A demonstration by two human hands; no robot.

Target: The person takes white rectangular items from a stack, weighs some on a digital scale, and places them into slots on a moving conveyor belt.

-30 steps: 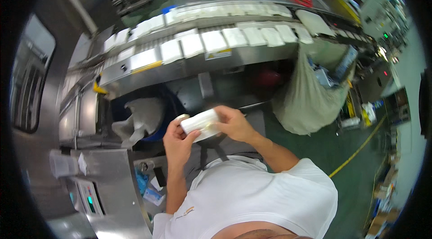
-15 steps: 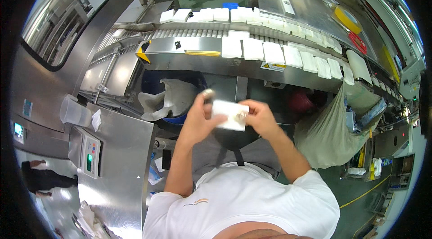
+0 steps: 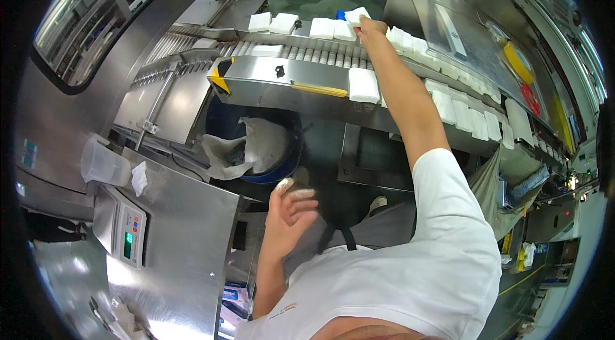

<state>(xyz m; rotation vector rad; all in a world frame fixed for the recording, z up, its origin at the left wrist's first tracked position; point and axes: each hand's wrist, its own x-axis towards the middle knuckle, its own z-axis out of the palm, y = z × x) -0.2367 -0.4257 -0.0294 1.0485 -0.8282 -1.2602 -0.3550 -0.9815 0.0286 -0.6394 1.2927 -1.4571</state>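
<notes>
My right arm reaches out to the far ledge of the roller conveyor (image 3: 314, 56). There my right hand (image 3: 373, 28) is closed on the near edge of a flat white packet (image 3: 355, 14). Beside it on that ledge lie more white packets (image 3: 322, 28), in a row broken by gaps. My left hand (image 3: 288, 217) hangs in front of my body, fingers loosely curled and apart, with nothing in it. Pale coverings show on some of its fingertips. On the near ledge, another white packet (image 3: 364, 85) lies left of my right forearm, with several more to the right.
Below the conveyor stands a blue bin (image 3: 272, 172) with a grey liner (image 3: 264, 141). To my left, a steel table (image 3: 179, 224) bears a digital scale (image 3: 122, 228) and a clear plastic jug (image 3: 104, 162). Yellow tape (image 3: 517, 63) and red-handled scissors (image 3: 530, 99) lie far right.
Both hands were together on a white packet before my body. Now my right hand is stretched to the far ledge with a packet, while my left has let go and dropped slightly.
</notes>
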